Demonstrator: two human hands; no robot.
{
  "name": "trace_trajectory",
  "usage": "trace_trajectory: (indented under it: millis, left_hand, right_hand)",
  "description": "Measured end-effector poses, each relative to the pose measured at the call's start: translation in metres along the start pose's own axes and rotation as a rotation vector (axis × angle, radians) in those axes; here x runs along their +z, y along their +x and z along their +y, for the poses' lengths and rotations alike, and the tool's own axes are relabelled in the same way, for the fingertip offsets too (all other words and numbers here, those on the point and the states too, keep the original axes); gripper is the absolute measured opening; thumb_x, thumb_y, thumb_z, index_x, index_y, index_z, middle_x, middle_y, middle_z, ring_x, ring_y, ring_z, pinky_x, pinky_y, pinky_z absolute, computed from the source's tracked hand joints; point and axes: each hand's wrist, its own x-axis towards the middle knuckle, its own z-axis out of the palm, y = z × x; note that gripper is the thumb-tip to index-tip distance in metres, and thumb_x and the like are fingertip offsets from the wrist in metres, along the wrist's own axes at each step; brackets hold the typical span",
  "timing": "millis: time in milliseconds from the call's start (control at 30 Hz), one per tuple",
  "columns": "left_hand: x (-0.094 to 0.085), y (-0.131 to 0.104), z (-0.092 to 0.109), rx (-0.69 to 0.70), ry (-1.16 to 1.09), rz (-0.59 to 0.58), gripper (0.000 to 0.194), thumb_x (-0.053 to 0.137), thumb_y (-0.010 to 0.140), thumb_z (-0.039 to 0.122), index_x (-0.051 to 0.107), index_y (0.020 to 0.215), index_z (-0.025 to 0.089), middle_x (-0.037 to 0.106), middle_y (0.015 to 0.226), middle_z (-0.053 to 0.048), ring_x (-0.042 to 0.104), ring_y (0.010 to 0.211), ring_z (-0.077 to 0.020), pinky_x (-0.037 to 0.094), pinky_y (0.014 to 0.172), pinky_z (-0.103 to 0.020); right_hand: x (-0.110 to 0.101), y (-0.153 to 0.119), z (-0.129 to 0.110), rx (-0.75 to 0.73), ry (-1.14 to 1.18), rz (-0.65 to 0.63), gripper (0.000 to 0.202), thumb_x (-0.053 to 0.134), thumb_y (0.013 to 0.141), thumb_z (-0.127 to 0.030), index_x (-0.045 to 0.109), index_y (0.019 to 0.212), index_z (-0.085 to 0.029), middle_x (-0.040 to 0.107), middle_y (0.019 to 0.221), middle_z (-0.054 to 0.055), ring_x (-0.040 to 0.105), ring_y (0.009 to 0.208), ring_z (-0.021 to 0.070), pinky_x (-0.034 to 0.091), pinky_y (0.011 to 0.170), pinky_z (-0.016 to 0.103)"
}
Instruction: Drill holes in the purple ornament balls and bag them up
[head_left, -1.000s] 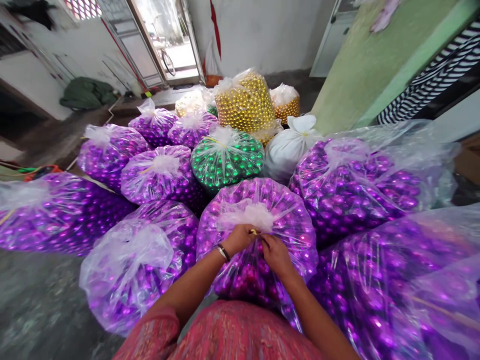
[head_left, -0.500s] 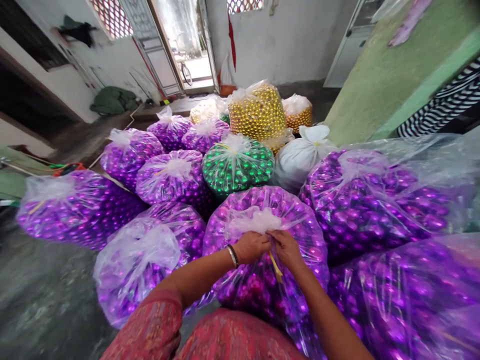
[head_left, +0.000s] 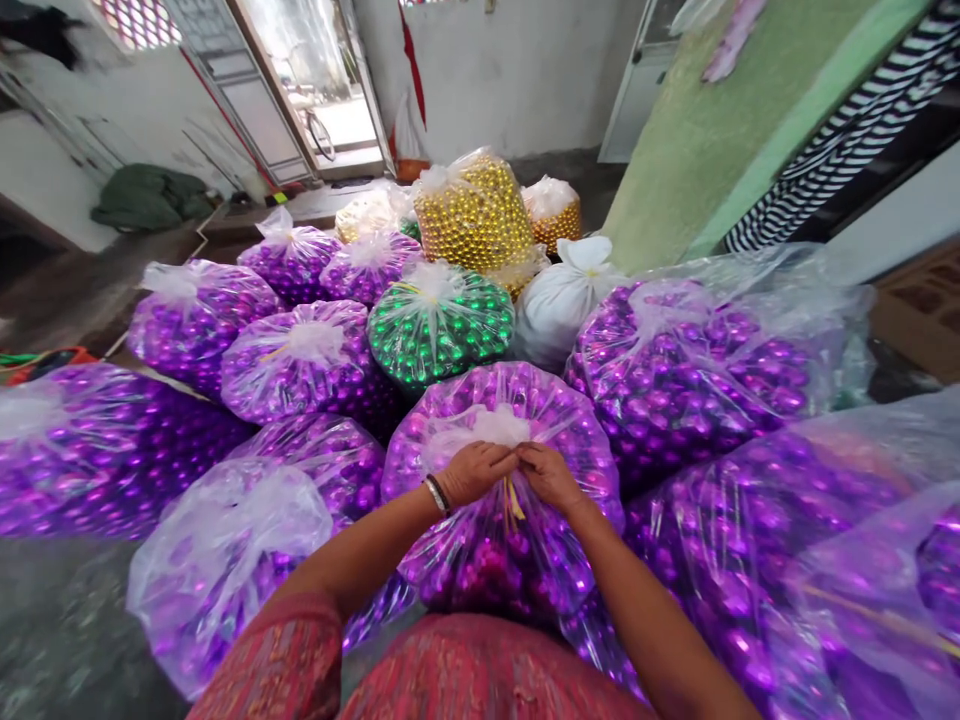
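A large clear plastic bag (head_left: 495, 565) full of shiny purple balls stands right in front of me, its gathered white neck (head_left: 487, 425) bunched at the top. Both of my hands are closed at this neck. My left hand (head_left: 476, 472) pinches a yellow tie (head_left: 514, 500) from the left, a dark and a pale bracelet on its wrist. From the right, my right hand (head_left: 551, 475) pinches at the same spot, its fingertips meeting those of the left. Loose ends of the tie hang below the fingers; the part within them is hidden.
Several more bags of purple balls (head_left: 697, 350) crowd both sides. Beyond stand a bag of green balls (head_left: 442, 325), a white sack (head_left: 562, 305) and a bag of gold balls (head_left: 476, 215). A green pillar (head_left: 675, 140) rises at right; an open doorway (head_left: 315, 90) lies at the back.
My view has swung to the right, so the bags sit further left in the picture. My right hand has turned, and its fingertips now meet my left hand's at the bag's neck.
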Motion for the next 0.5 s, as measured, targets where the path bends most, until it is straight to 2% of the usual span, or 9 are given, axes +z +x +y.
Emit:
trace_trajectory:
  millis: [200, 300, 367, 500]
  left_hand:
    - [0.0, -0.002, 0.005, -0.071, -0.304, 0.013, 0.025, 0.054, 0.097, 0.013, 0.073, 0.112, 0.02, 0.076, 0.119, -0.008, 0.073, 0.102, -0.0188, 0.058, 0.089, -0.03]
    - [0.005, -0.003, 0.011, -0.155, -0.465, 0.012, 0.023, 0.053, 0.097, 0.014, 0.074, 0.107, 0.019, 0.078, 0.103, -0.006, 0.073, 0.093, -0.0151, 0.059, 0.086, -0.026]
    - [0.008, -0.007, 0.013, -0.285, -0.557, 0.009, 0.022, 0.053, 0.097, 0.015, 0.074, 0.102, 0.018, 0.077, 0.09, -0.004, 0.072, 0.083, -0.014, 0.058, 0.08, -0.025]
    - [0.009, -0.028, 0.013, -0.502, -0.601, 0.005, 0.018, 0.057, 0.095, 0.018, 0.075, 0.095, 0.017, 0.076, 0.087, -0.004, 0.07, 0.08, -0.0156, 0.057, 0.079, -0.027]
  right_hand:
    - [-0.002, -0.004, -0.009, 0.026, -0.095, -0.006, 0.042, 0.051, 0.098, -0.047, 0.064, 0.11, -0.009, 0.065, 0.105, 0.007, 0.061, 0.103, 0.0066, 0.057, 0.099, 0.028]
    - [-0.007, -0.004, -0.014, 0.051, -0.148, -0.026, 0.043, 0.052, 0.097, -0.049, 0.063, 0.113, -0.01, 0.064, 0.109, 0.007, 0.061, 0.105, 0.0074, 0.056, 0.101, 0.029]
    - [-0.011, -0.004, -0.016, 0.083, -0.178, -0.044, 0.044, 0.052, 0.097, -0.05, 0.063, 0.114, -0.01, 0.064, 0.111, 0.008, 0.06, 0.107, 0.008, 0.055, 0.104, 0.03]
    - [-0.015, -0.001, -0.016, 0.173, -0.218, -0.059, 0.044, 0.053, 0.097, -0.05, 0.063, 0.109, -0.009, 0.063, 0.109, 0.008, 0.059, 0.108, 0.0086, 0.054, 0.105, 0.032]
